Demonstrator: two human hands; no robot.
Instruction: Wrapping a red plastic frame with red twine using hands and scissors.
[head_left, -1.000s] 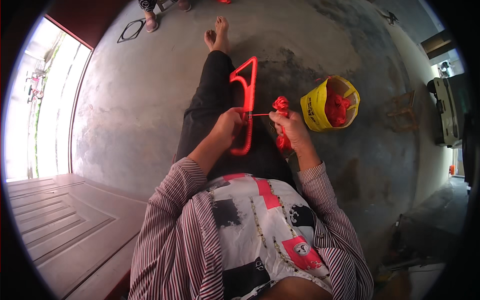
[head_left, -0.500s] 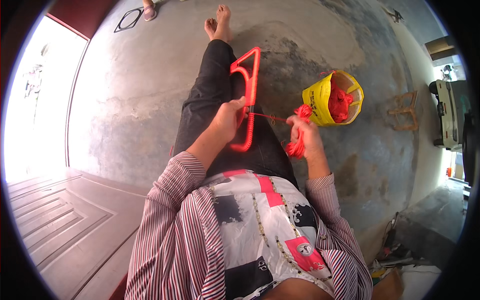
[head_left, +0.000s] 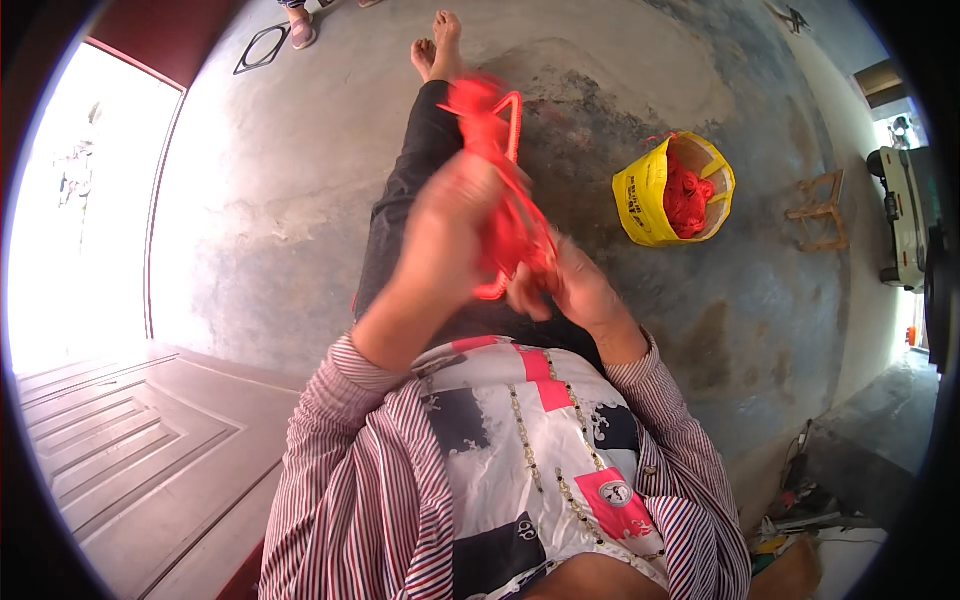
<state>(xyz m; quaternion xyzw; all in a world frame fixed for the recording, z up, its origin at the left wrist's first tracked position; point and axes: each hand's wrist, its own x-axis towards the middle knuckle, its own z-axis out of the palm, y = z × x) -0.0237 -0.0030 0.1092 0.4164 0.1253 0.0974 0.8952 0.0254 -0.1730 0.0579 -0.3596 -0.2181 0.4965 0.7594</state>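
Note:
In front of my lap a bundle of red cord [head_left: 484, 130] is smeared by motion, its loose strands running down toward the right. My left hand [head_left: 455, 215] is blurred and closed around the bundle. My right hand [head_left: 582, 288] is curled, with red strands between thumb and fingers; its fingertips are near the lower end of a red frame. That frame [head_left: 515, 128], handle-like and wound with cord, lies over my dark-trousered legs. Cord and hands cover most of it, so what supports it cannot be made out.
A yellow bag [head_left: 641, 205] with red cord inside stands open on the grey floor to the right. Beyond it is a small wooden stool [head_left: 822, 212]. A panelled door-like surface [head_left: 140, 450] lies at lower left. Another person's foot [head_left: 302, 32] shows at the far left.
The cord bundle has passed from my right hand across to my left, over the red frame. My right hand has moved left and down toward the frame's lower end.

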